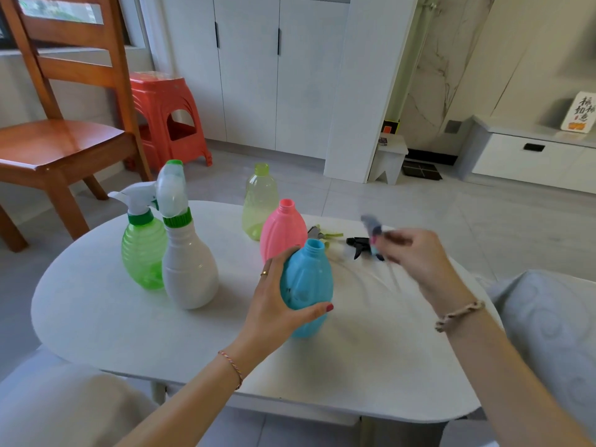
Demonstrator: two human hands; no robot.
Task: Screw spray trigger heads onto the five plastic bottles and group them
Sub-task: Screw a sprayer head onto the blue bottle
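Note:
My left hand (277, 304) grips the blue bottle (308, 285), upright with an open neck, at the middle of the white table (96, 317). My right hand (416, 256) holds a blurred blue-grey trigger head (372, 229) above the table, its clear tube (392, 274) hanging down. Behind the blue bottle stand the open pink bottle (282, 230) and the yellow-green bottle (259, 201). At the left, the green bottle (142, 250) and the white bottle (188, 266) each carry a white trigger head. A black trigger head (358, 245) and a yellow-green one (324, 235) lie on the table.
A wooden chair (61, 137) and a red plastic stool (167, 121) stand beyond the table's left side. White cabinets (258, 75) line the back wall. A grey cushion (548, 333) lies at the right edge.

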